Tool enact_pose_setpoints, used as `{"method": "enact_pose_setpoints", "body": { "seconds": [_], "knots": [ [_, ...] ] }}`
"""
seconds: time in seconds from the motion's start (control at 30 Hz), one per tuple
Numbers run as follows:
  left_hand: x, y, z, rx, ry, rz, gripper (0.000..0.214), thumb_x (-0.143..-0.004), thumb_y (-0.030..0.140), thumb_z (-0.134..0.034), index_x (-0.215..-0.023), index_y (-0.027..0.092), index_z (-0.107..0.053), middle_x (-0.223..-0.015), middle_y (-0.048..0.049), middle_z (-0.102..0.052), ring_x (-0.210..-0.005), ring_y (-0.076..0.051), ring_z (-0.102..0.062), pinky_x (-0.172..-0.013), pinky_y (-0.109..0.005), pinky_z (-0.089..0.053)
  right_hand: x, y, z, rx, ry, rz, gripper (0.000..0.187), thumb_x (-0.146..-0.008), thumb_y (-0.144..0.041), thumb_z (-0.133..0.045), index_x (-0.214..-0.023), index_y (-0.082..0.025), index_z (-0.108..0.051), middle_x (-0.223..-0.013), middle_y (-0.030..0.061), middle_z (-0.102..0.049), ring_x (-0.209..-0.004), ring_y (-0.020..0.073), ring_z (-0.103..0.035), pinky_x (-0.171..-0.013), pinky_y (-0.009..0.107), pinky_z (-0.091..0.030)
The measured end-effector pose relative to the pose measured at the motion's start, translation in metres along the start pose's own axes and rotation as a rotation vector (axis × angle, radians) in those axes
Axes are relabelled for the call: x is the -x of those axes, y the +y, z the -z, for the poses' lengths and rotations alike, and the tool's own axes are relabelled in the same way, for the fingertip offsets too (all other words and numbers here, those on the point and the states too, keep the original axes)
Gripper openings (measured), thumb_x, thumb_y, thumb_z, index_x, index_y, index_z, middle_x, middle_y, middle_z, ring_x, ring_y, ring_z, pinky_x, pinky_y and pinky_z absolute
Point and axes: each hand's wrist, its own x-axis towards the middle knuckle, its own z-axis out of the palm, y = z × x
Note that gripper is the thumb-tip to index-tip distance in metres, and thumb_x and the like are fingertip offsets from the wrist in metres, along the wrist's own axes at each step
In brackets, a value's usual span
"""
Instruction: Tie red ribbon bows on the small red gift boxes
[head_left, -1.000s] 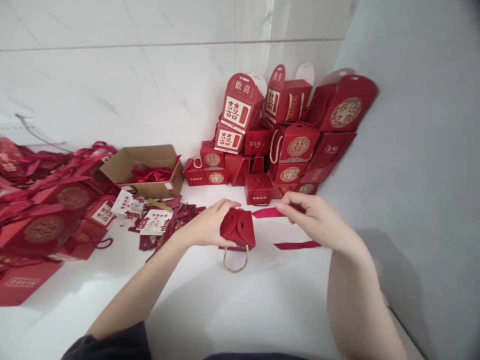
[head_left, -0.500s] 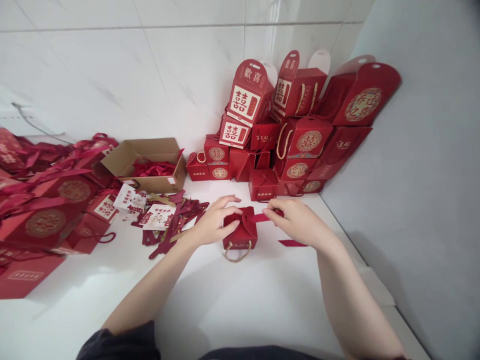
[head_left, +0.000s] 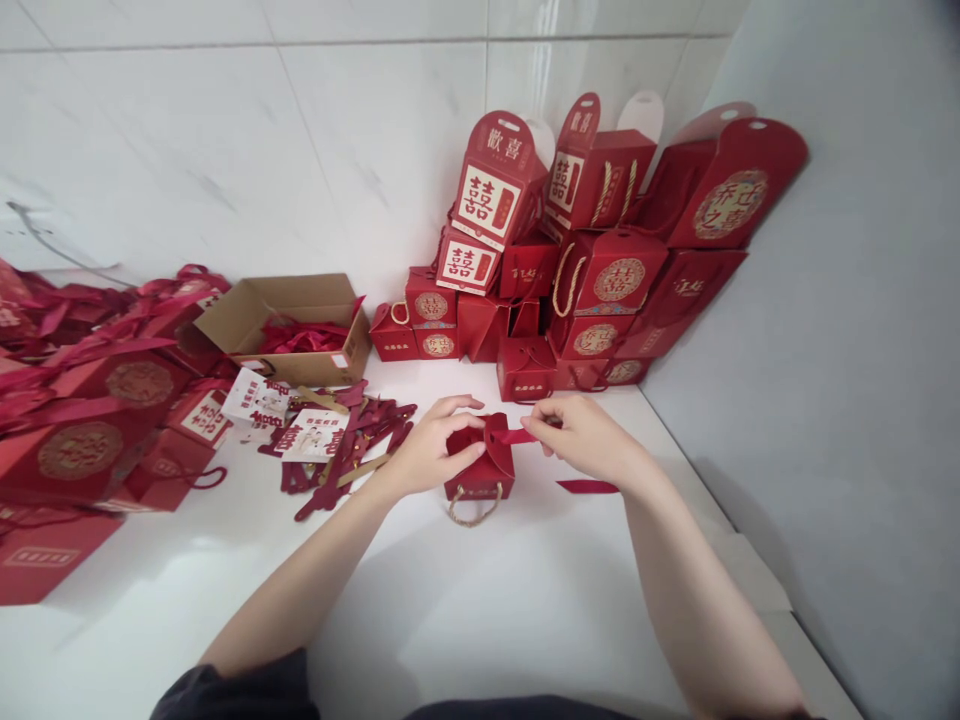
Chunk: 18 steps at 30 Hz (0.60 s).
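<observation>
Red ribbon [head_left: 517, 435], soft and slippery, is pinched between the fingertips of the right hand [head_left: 589, 438], while the curved left hand [head_left: 433, 448] steadies the light, stiff card gift box [head_left: 480, 482] by its folded top.

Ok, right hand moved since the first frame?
Yes: the right hand moved left, toward the red gift box, judged against the red box at the stack's foot.

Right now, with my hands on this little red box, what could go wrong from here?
The flap of the red gift box seems held down only by your left hand, so it may spring up if you let go. The red ribbon pinched in your right hand could slip free. The stacked boxes sit close behind, so a careless bump might topple them.
</observation>
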Motion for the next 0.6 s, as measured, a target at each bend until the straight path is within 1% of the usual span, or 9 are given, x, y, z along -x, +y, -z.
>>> {"method": "enact_pose_setpoints", "body": {
  "seconds": [0.1,0.17,0.3,0.4,0.5,0.6],
  "knots": [
    [-0.0010,-0.0007,-0.0029,0.046,0.021,0.026,0.020,-0.086,0.029,-0.056,-0.103,0.023,-0.066,-0.128,-0.0081,-0.055,-0.125,-0.022,-0.048,-0.109,-0.040,-0.038,-0.0008,-0.0005,-0.0001,-0.127,-0.059,-0.002,0.033,-0.088,-0.036,-0.046,-0.059,-0.019,-0.052,-0.058,-0.0002,-0.059,-0.052,0.0123,-0.050,-0.052,0.026,-0.035],
    [-0.0016,-0.0014,-0.0047,0.082,0.023,0.035,0.022,-0.086,0.029,-0.057,-0.106,0.023,-0.065,-0.126,-0.0084,-0.056,-0.122,-0.021,-0.051,-0.107,-0.040,-0.039,0.0000,-0.0010,0.0013,-0.189,-0.096,0.005,0.032,-0.088,-0.036,-0.047,-0.060,-0.019,-0.052,-0.058,-0.0004,-0.058,-0.053,0.0118,-0.049,-0.051,0.025,-0.035],
    [-0.0021,-0.0008,-0.0055,0.122,0.015,0.041,0.025,-0.086,0.030,-0.058,-0.109,0.023,-0.064,-0.124,-0.0093,-0.056,-0.119,-0.021,-0.053,-0.106,-0.040,-0.041,0.0016,-0.0004,0.0049,-0.255,-0.157,0.021,0.032,-0.089,-0.037,-0.046,-0.064,-0.019,-0.052,-0.059,-0.0009,-0.057,-0.052,0.0105,-0.047,-0.050,0.024,-0.034],
    [-0.0020,0.0002,-0.0048,0.133,0.017,0.046,0.024,-0.086,0.029,-0.058,-0.108,0.024,-0.064,-0.124,-0.0089,-0.056,-0.118,-0.021,-0.053,-0.106,-0.040,-0.041,0.0003,0.0014,0.0057,-0.260,-0.153,0.048,0.032,-0.090,-0.038,-0.046,-0.066,-0.018,-0.053,-0.061,-0.0005,-0.058,-0.054,0.0112,-0.050,-0.052,0.024,-0.036],
    [-0.0021,0.0001,-0.0047,0.141,0.016,0.047,0.023,-0.085,0.028,-0.058,-0.107,0.024,-0.065,-0.124,-0.0087,-0.056,-0.118,-0.021,-0.053,-0.105,-0.040,-0.041,-0.0019,0.0033,0.0052,-0.228,-0.121,0.075,0.030,-0.091,-0.037,-0.046,-0.069,-0.019,-0.056,-0.066,0.0003,-0.061,-0.061,0.0134,-0.056,-0.060,0.026,-0.040],
    [-0.0024,-0.0003,-0.0048,0.150,0.006,0.050,0.018,-0.085,0.025,-0.057,-0.101,0.023,-0.066,-0.125,-0.0087,-0.056,-0.119,-0.021,-0.053,-0.106,-0.040,-0.041,-0.0031,0.0043,0.0039,-0.178,-0.086,0.082,0.029,-0.092,-0.036,-0.045,-0.072,-0.019,-0.058,-0.071,0.0012,-0.065,-0.068,0.0152,-0.059,-0.067,0.029,-0.042]
  ]
}}
